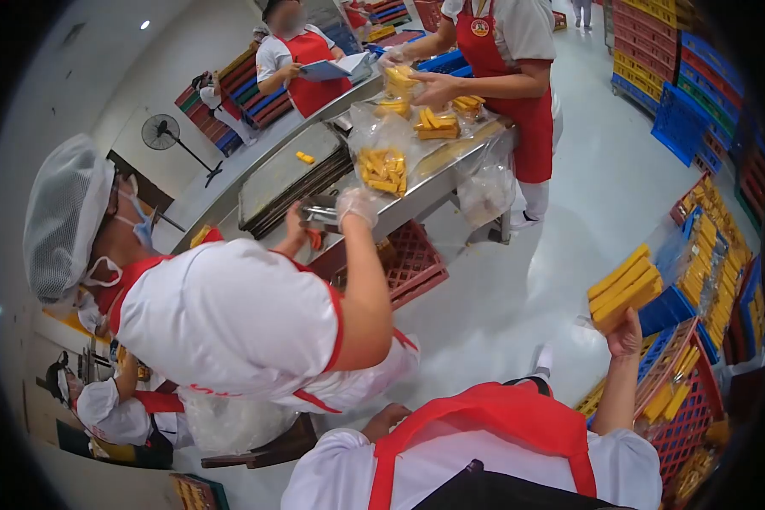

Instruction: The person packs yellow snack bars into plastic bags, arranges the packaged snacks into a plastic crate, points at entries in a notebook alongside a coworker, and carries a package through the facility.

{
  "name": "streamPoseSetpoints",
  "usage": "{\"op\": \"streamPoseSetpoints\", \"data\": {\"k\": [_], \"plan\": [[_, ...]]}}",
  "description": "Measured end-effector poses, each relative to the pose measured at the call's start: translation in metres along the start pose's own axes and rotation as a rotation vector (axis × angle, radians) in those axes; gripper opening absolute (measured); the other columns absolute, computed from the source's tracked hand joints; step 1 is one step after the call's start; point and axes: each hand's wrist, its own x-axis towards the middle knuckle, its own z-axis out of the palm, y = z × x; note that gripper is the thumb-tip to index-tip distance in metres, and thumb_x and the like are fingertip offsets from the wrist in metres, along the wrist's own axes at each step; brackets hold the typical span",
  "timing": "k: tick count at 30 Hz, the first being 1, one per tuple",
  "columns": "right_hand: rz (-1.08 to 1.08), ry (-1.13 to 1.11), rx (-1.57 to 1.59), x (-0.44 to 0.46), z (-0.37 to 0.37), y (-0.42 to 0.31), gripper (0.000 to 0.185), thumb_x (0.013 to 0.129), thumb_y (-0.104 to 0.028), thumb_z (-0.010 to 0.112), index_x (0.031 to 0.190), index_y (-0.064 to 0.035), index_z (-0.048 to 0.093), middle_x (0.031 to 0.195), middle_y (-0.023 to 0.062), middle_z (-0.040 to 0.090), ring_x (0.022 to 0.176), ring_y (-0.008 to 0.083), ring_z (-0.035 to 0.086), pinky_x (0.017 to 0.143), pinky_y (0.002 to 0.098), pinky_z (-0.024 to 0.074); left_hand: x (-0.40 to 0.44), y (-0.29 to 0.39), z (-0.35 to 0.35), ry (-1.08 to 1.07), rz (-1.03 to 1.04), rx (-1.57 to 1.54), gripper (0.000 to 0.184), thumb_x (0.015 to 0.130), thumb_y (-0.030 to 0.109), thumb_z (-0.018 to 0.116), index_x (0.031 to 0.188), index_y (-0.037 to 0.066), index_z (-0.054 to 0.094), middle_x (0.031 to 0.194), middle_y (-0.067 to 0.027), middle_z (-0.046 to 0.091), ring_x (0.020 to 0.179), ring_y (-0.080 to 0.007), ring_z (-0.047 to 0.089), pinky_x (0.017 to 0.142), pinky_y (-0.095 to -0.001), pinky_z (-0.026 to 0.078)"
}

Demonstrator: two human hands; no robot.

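Yellow food sticks, stacked in a bundle, are sitting in our right hand, out to our right above the pale floor. Their long axis is slanting across the view, with one end pointing up and to the right and the other down and to the left; the sticks are lying parallel.

We are gripping the bundle from below, our right fingers and thumb closing on its lower side near the right. Our right forearm is rising nearly upright from the white sleeve, reaching forward of the red apron. Our left hand is showing only as a small patch beside the apron, and we cannot tell whether its fingers are spread or pressed together.

Just beyond our right hand, a blue crate is standing next to packed yellow sticks, and nearer to us a red mesh crate is holding more sticks, some leaning at a slant. Ahead of us, a metal table is bearing a clear bag filled with loose yellow sticks. Beside the bag, stacked trays are carrying one small yellow piece on top. Below the table, we are seeing another red crate.
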Motion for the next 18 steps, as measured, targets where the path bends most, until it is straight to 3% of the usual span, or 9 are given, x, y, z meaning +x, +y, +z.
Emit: {"op": "streamPoseSetpoints", "data": {"k": [5, 9, 11, 12, 13, 15, 18], "plan": [[0.026, 0.016, -0.007, 0.060, -0.026, -0.047, 0.064, 0.069, -0.021, 0.067, 0.124, -0.0101, 0.036, 0.121, 0.0037, 0.044, 0.111, 0.0242, 0.042, 0.093, 0.0418, 0.0338, 0.030, 0.083, 0.015, -0.035, 0.045, 0.097, 0.035, 0.070, 0.036, 0.052, 0.082, 0.004, 0.061, 0.069, -0.0133, 0.056, 0.060, -0.0213, 0.053, 0.050, -0.0363, 0.041], [-0.002, 0.025, -0.025, 0.106, -0.066, -0.106, 0.062, 0.071, -0.022, 0.065, 0.124, -0.0086, 0.036, 0.121, 0.0050, 0.044, 0.111, 0.0249, 0.042, 0.092, 0.0430, 0.0345, 0.060, 0.163, 0.019, 0.053, 0.251, 0.230, 0.035, 0.069, 0.036, 0.053, 0.081, 0.004, 0.061, 0.070, -0.0134, 0.056, 0.061, -0.0213, 0.054, 0.050, -0.0362, 0.041], [-0.036, 0.007, -0.049, 0.122, -0.089, -0.139, 0.059, 0.074, -0.025, 0.061, 0.124, -0.0076, 0.035, 0.122, 0.0074, 0.043, 0.111, 0.0263, 0.042, 0.091, 0.0449, 0.0350, 0.073, 0.207, 0.013, 0.082, 0.236, 0.243, 0.036, 0.069, 0.036, 0.053, 0.081, 0.004, 0.061, 0.070, -0.0134, 0.057, 0.061, -0.0213, 0.054, 0.050, -0.0362, 0.042], [-0.034, -0.003, -0.049, 0.127, -0.103, -0.155, 0.059, 0.074, -0.025, 0.061, 0.124, -0.0076, 0.035, 0.122, 0.0074, 0.043, 0.111, 0.0263, 0.042, 0.091, 0.0449, 0.0350, 0.070, 0.238, 0.010, 0.066, 0.083, 0.211, 0.035, 0.068, 0.036, 0.055, 0.080, 0.003, 0.062, 0.072, -0.0140, 0.058, 0.064, -0.0227, 0.056, 0.054, -0.0375, 0.043], [-0.059, 0.042, -0.044, 0.133, -0.117, -0.170, 0.058, 0.075, -0.025, 0.060, 0.124, -0.0076, 0.035, 0.123, 0.0076, 0.043, 0.111, 0.0265, 0.042, 0.091, 0.0450, 0.0350, 0.071, 0.261, 0.009, 0.074, 0.085, 0.204, 0.035, 0.068, 0.036, 0.055, 0.080, 0.003, 0.062, 0.072, -0.0140, 0.058, 0.064, -0.0227, 0.056, 0.054, -0.0375, 0.043], [-0.080, 0.082, -0.036, 0.144, -0.134, -0.189, 0.057, 0.075, -0.025, 0.060, 0.124, -0.0077, 0.036, 0.123, 0.0078, 0.042, 0.111, 0.0268, 0.042, 0.091, 0.0451, 0.0350, 0.069, 0.299, 0.008, 0.266, 0.271, 0.165, 0.035, 0.068, 0.036, 0.055, 0.078, 0.003, 0.063, 0.077, -0.0155, 0.060, 0.071, -0.0254, 0.058, 0.063, -0.0381, 0.044], [-0.141, 0.145, -0.021, 0.167, -0.148, -0.209, 0.055, 0.076, -0.025, 0.059, 0.123, -0.0082, 0.036, 0.123, 0.0076, 0.041, 0.112, 0.0269, 0.041, 0.091, 0.0451, 0.0351, 0.087, 0.341, 0.006, 0.235, 0.274, 0.099, 0.036, 0.069, 0.037, 0.055, 0.079, 0.003, 0.063, 0.082, -0.0155, 0.061, 0.075, -0.0260, 0.057, 0.067, -0.0366, 0.044]]}}
